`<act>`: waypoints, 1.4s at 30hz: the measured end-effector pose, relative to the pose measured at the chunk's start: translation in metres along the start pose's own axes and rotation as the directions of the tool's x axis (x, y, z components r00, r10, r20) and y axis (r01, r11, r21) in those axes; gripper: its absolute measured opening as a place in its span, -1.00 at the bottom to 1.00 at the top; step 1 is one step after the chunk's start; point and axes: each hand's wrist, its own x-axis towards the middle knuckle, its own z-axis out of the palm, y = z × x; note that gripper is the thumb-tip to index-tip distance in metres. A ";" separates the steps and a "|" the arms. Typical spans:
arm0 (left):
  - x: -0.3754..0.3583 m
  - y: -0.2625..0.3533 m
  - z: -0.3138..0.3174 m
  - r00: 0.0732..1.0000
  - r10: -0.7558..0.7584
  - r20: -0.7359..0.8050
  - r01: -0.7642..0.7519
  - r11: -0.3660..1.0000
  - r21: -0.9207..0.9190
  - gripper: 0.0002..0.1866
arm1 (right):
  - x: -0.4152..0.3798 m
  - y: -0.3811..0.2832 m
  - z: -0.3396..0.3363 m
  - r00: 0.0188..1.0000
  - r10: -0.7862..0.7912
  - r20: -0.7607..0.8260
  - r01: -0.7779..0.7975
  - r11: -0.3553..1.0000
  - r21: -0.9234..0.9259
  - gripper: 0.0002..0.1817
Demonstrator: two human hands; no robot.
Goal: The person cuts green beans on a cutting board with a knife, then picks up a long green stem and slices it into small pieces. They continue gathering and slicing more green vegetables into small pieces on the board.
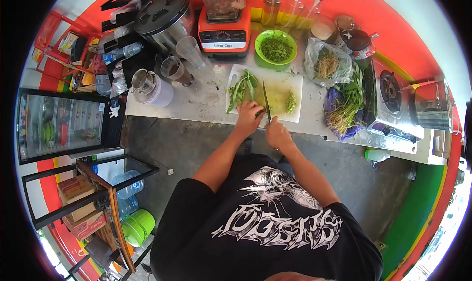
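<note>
On the white cutting board (281, 82) lies a bunch of long green leaves (243, 87), with a small pile of chopped greens (290, 103) at the right. My left hand (250, 116) is closed at the board's near edge, its curled fingers on the lower end of the greens; a bit of dark green shows at the fingertips. Wrapped round the handle of a kitchen knife (266, 95) is my right hand (278, 135). The blade points away from me, just right of my left fingers. Beyond the board stands a green bowl (274, 62) of chopped greens.
A red blender (224, 32), plastic cups (191, 54) and a white-and-steel container (152, 90) stand to the left. Rooted leafy greens (350, 101), a clear plastic bag (326, 63) and a gas stove (391, 94) are to the right. Pump bottles (295, 9) line the wall.
</note>
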 end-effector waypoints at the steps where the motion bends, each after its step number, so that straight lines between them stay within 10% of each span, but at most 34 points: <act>1: 0.000 -0.001 0.002 1.000 -0.002 -0.003 0.002 1.000 -0.007 -0.89 | -0.003 -0.001 0.003 1.000 0.026 0.004 -0.026 0.999 0.023 -0.64; 18: 0.012 0.001 0.005 0.977 0.211 -0.008 -0.204 0.955 0.213 -0.90 | -0.011 0.033 -0.005 0.984 0.128 -0.127 -0.131 0.991 -0.009 -0.60; 22: 0.027 0.007 0.015 0.998 0.056 0.018 -0.057 0.997 0.061 -0.90 | -0.009 0.043 0.000 0.970 0.067 -0.235 -0.063 0.998 0.027 -0.60; 29: 0.022 0.004 0.014 0.974 0.221 -0.042 -0.218 0.974 0.058 -0.86 | -0.007 0.030 0.005 0.941 -0.041 -0.335 0.085 0.989 0.120 -0.62; 42: 0.023 0.008 0.015 0.974 0.223 -0.029 -0.217 0.967 0.134 -0.82 | -0.004 0.003 0.001 0.983 0.070 -0.167 -0.073 0.997 -0.015 -0.65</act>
